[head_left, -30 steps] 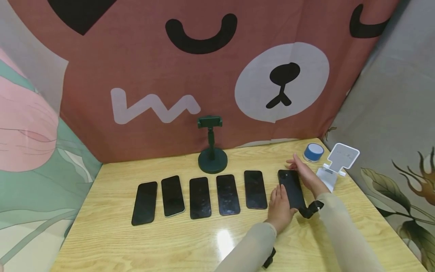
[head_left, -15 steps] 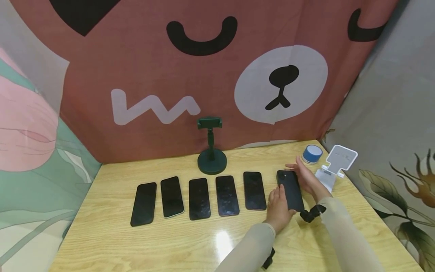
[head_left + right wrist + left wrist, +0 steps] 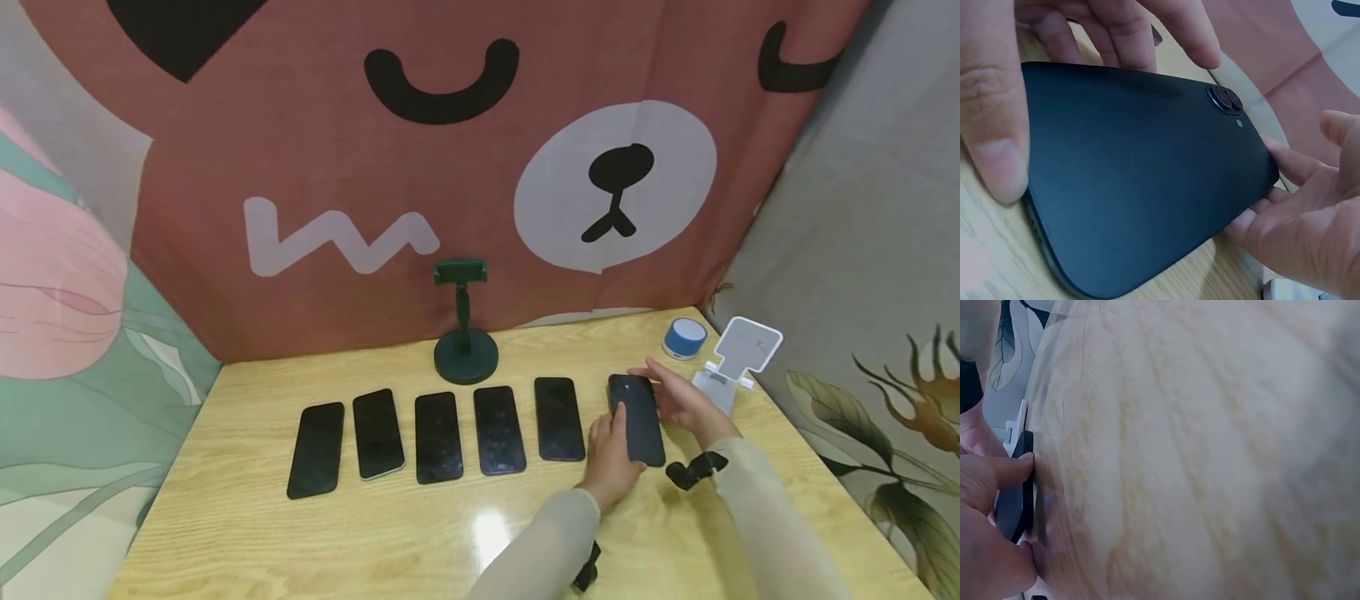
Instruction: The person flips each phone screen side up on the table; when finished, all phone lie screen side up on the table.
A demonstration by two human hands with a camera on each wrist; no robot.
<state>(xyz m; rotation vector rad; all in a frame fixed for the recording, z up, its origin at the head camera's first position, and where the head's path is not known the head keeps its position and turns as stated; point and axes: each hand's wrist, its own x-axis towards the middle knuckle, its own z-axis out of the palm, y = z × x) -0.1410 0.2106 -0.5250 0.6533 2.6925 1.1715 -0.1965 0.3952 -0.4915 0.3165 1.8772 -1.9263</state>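
A black smartphone (image 3: 639, 429) lies back side up on the wooden table, its twin camera lenses (image 3: 1225, 99) at the far end. My left hand (image 3: 611, 462) holds it by the near left corner. In the right wrist view the left thumb (image 3: 997, 156) presses the near short edge, while the other fingers lie along the long side. My right hand (image 3: 686, 404) touches the far right corner and right edge with its fingers. Part of that contact is hidden under the phone's edge.
Several black phones (image 3: 500, 429) lie in a row to the left, screens up. Behind them stands a dark green phone holder (image 3: 465, 354). A blue and white round speaker (image 3: 684, 338) and a white folding stand (image 3: 746, 344) are beyond my right hand.
My right hand has come closer to the phone's far end, its wrist swinging outward to the right. The phone has turned slightly straighter between the hands. My left hand keeps its place.
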